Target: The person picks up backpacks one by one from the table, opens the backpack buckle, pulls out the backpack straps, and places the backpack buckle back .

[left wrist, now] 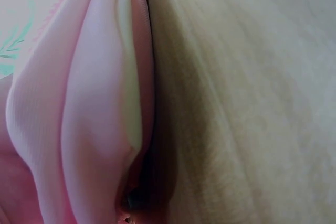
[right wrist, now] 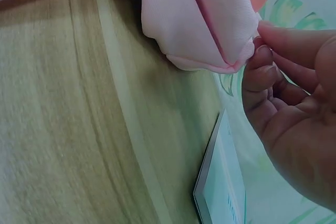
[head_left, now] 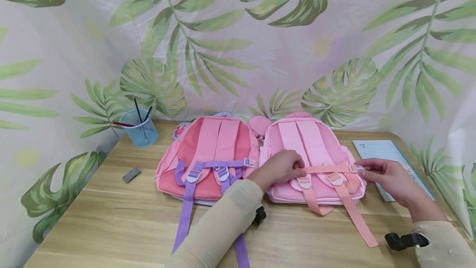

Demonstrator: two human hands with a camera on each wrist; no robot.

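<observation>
Two pink backpacks lie side by side, strap sides up. Across the right backpack (head_left: pixel 316 144) runs an orange chest strap (head_left: pixel 327 169). My left hand (head_left: pixel 280 168) pinches this strap near its left end. At the strap's right end is a pale buckle (head_left: pixel 356 168), which my right hand (head_left: pixel 388 175) pinches between thumb and fingers; in the right wrist view those fingertips meet at the bag's edge, and the buckle is hidden. On the left backpack (head_left: pixel 217 144), a purple chest strap (head_left: pixel 224 163) ends in a white buckle (head_left: pixel 250 162). Pink fabric (left wrist: pixel 89 103) fills the left wrist view's left side.
A blue mesh pen cup (head_left: pixel 139 129) with several pencils stands at the back left. A grey eraser (head_left: pixel 132 175) lies in front of it. To the right, a notebook (head_left: pixel 383 152) lies partly behind my right hand. Loose purple and orange webbing trails over the wooden table (head_left: pixel 111 226).
</observation>
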